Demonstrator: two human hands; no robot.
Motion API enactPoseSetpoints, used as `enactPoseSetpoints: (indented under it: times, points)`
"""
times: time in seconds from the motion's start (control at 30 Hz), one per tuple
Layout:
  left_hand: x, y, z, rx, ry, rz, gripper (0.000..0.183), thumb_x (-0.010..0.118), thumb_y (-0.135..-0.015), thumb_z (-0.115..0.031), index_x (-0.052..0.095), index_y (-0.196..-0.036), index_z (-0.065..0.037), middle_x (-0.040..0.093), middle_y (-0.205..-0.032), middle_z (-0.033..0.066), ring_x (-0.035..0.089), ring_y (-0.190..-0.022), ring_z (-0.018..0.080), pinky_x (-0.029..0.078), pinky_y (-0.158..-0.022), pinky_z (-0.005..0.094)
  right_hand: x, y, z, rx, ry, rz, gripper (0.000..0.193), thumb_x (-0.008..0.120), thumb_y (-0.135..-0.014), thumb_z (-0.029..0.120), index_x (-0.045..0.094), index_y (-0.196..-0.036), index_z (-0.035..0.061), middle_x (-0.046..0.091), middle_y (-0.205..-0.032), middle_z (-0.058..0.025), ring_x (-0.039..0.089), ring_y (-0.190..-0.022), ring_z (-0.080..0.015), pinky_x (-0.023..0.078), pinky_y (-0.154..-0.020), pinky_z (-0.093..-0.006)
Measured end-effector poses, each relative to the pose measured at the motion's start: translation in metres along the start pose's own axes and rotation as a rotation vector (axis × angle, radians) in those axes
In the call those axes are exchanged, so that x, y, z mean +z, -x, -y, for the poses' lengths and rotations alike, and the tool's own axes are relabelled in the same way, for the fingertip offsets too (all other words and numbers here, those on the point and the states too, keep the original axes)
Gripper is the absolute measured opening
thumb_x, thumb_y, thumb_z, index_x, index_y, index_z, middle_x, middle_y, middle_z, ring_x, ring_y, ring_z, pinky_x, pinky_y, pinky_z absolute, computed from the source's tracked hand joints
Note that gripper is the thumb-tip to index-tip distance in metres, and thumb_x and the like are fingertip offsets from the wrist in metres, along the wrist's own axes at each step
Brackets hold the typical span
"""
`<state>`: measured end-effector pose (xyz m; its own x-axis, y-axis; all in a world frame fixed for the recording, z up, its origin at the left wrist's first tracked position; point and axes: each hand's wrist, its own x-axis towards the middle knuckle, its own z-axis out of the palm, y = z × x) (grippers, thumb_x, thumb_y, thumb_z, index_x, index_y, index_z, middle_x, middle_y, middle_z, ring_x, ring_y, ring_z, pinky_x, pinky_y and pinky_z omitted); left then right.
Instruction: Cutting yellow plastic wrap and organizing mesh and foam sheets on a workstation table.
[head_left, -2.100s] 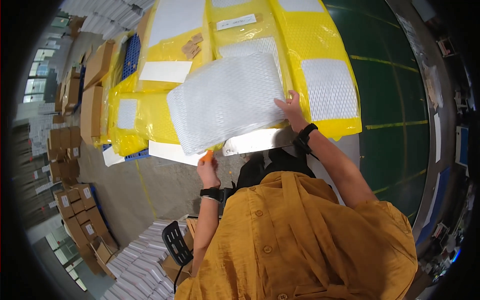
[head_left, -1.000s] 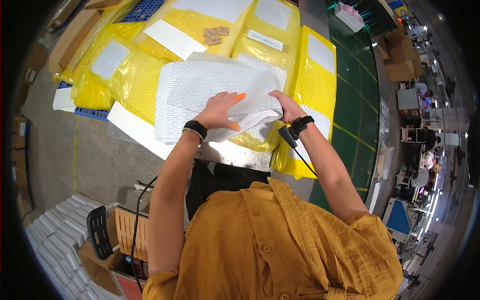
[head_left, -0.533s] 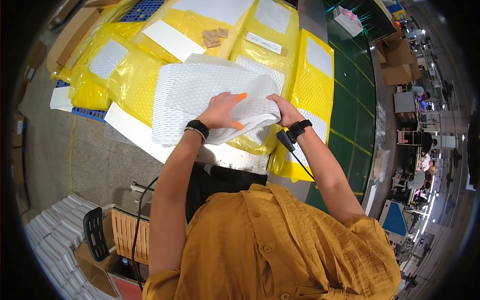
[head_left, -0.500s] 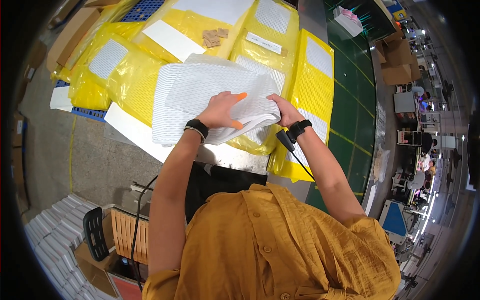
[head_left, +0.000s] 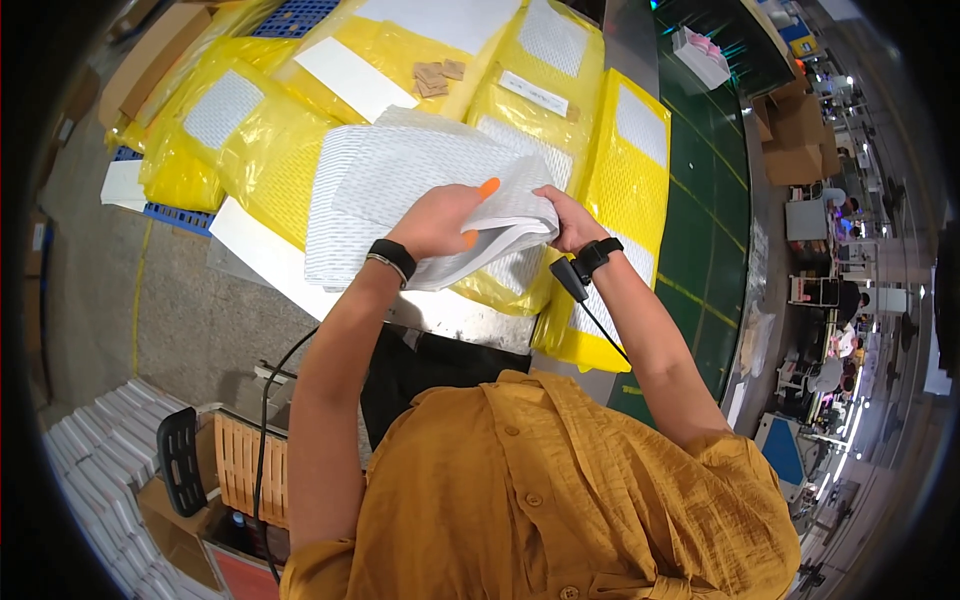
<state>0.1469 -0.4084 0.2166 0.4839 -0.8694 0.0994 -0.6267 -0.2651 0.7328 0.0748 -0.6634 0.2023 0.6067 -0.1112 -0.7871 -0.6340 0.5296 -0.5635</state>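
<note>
A stack of thin white sheets with a grey dashed pattern [head_left: 375,195] lies in front of me, its right end bent up and folded over. The right edge of that fold is pinched by my right hand [head_left: 573,222], fingers closed on it. On top of the stack rests my left hand [head_left: 445,222], with orange covers on the thumb and one finger, which are spread apart. Below the fold, the loose sheet edges gape open beside the left thumb. Black bands circle both wrists, and a cable runs from the right one.
Yellow plastic-wrapped packs [head_left: 625,150] surround the stack. Small brown cardboard pieces [head_left: 436,77] and a white card strip [head_left: 357,78] lie beyond it. A green conveyor belt [head_left: 705,200] runs along the right. A slatted wooden seat [head_left: 250,468] stands at lower left, near stacked white bundles [head_left: 100,480].
The fold at the stack's right end has opened wider, showing a larger gap between the layers. Both hands stay in nearly the same places; the view has shifted slightly.
</note>
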Motion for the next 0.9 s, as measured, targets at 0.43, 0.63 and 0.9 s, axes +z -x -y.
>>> enactPoseSetpoints:
  times: [0.43, 0.63, 0.9]
  points:
    - [0.013, -0.017, -0.008, 0.068, -0.098, -0.123, 0.063, 0.053, -0.086, 0.0, 0.035, -0.146, 0.002, 0.061, -0.103, 0.0215, 0.061, -0.097, 0.0382, 0.051, -0.083, 0.0447, -0.002, 0.037, -0.006, -0.07, 0.33, -0.245, 0.068, 0.051, -0.088, 0.069, 0.051, -0.12, 0.0095, 0.056, -0.103, -0.0063, 0.055, -0.071, -0.0164, 0.044, -0.055, -0.0281]
    - [0.002, -0.033, -0.024, 0.146, -0.185, -0.024, 0.052, 0.054, -0.086, -0.001, 0.043, -0.136, 0.006, 0.063, -0.092, 0.021, 0.062, -0.089, 0.0384, 0.051, -0.075, 0.0451, 0.002, 0.067, -0.056, -0.834, 0.578, -0.342, 0.075, 0.077, -0.079, 0.036, 0.039, -0.136, 0.0068, 0.044, -0.131, -0.014, 0.051, -0.102, -0.0258, 0.047, -0.084, -0.0421]
    - [0.009, -0.038, -0.019, 0.237, -0.238, -0.077, 0.046, 0.055, -0.084, 0.0, 0.049, -0.129, 0.007, 0.064, -0.082, 0.0204, 0.064, -0.078, 0.0372, 0.052, -0.068, 0.0448, 0.046, 0.067, -0.066, -0.847, 0.956, -0.427, 0.077, 0.061, -0.072, -0.006, 0.033, -0.143, 0.0007, 0.042, -0.144, -0.0258, 0.049, -0.128, -0.0418, 0.041, -0.107, -0.0395]
